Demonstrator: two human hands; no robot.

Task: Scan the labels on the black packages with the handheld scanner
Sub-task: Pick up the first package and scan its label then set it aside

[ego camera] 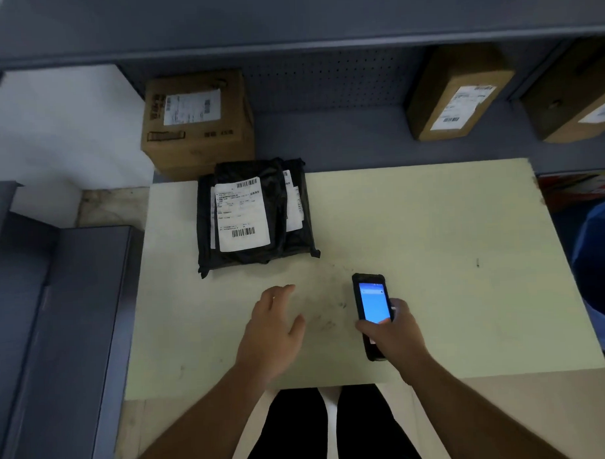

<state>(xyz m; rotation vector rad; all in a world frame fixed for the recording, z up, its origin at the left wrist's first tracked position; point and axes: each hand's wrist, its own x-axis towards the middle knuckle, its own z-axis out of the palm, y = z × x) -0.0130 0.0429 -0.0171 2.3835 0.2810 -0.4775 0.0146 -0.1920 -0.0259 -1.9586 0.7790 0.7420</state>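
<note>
A small pile of flat black plastic packages [256, 213] is seen lying near the far left corner of the pale, flat bench [432, 242]. A big white paper label with barcodes [242, 214] is stuck on the top package, face up. Part of a second white label [293, 205] can be seen on a package under it, at the right side of the pile.

The black handheld scanner with a lit blue screen [372, 312] is held in the right hand [397, 332], just above the bench near the middle of its near edge. The fingers [398, 306] are wrapped around the lower half of the scanner, and the thumb is laid over the bottom of the screen. The words on the screen are too blurry to be read.

The left hand [274, 333] is held over the bench with its fingers spread open and nothing in it. It is placed between the pile and the near edge, apart from the packages.

A brown cardboard box with a white label [196, 125] is set on the grey shelf [342, 138] just behind the pile.
</note>
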